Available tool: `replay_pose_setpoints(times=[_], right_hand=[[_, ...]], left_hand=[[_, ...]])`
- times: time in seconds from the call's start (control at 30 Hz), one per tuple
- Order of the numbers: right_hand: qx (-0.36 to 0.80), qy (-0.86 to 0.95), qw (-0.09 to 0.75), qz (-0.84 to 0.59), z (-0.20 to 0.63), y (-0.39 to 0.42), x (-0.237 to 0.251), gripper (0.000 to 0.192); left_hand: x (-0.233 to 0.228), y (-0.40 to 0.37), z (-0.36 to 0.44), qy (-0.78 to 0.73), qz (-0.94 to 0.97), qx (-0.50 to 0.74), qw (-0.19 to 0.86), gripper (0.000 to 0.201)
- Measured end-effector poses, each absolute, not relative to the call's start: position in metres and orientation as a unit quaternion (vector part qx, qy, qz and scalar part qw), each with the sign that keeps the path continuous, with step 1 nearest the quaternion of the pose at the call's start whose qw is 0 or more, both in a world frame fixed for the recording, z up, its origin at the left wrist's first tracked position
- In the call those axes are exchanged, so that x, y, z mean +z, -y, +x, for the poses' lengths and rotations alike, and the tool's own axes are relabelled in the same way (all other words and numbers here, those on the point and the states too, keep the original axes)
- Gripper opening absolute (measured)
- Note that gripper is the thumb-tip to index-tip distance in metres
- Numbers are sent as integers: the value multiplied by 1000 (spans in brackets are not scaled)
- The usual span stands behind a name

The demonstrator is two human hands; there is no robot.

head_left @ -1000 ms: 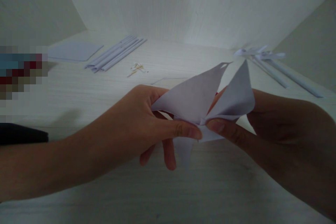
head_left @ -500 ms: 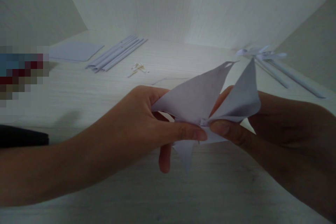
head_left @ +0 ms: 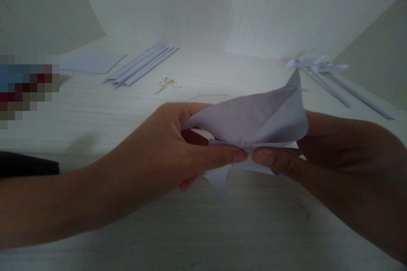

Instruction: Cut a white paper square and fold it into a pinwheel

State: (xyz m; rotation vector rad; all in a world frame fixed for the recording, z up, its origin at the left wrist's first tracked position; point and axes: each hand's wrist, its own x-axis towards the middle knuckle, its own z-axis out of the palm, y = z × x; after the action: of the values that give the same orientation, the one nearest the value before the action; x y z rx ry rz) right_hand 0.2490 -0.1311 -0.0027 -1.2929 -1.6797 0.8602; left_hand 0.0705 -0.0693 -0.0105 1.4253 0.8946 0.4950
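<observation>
Between my two hands, above the near part of the table, is a white paper piece (head_left: 251, 118) with pointed flaps, cut or folded into several parts. My left hand (head_left: 193, 144) is closed on its left side, the thumb pressed near the centre. My right hand (head_left: 295, 156) pinches it from the right, its thumb tip close to the left thumb. Two flaps stand up and overlap; a pointed flap (head_left: 219, 180) hangs below the left thumb. Most fingers of both hands are hidden behind the paper.
Rolled paper tubes (head_left: 141, 65) lie at the back left beside a stack of flat paper (head_left: 92, 61). Cotton swab pieces (head_left: 168, 82) are scattered nearby. At right are paper sticks (head_left: 359, 93) with white paper shapes on top. A black object (head_left: 28, 165) sits at the left edge.
The two upright flaps, apart before, have come together and overlap, closing the gap between them. The lower flap has shifted slightly up and left. Fewer left fingers show below the paper.
</observation>
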Motion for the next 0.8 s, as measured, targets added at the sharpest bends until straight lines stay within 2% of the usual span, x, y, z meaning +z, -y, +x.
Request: replay_pose_setpoints(times=[0.1,0.27,0.43,0.8], right_hand=[[347,665,409,-519,250,132,-2,25],[337,679,407,-510,251,134,3,29],[324,681,372,-541,249,135,6,19],[332,674,350,-560,249,134,1,9]], left_hand=[[-10,68,73,-398,612,236,641,25],[-16,72,73,-397,603,257,643,23],[-20,74,71,-351,610,257,662,14],[-18,75,68,-307,631,250,667,14]])
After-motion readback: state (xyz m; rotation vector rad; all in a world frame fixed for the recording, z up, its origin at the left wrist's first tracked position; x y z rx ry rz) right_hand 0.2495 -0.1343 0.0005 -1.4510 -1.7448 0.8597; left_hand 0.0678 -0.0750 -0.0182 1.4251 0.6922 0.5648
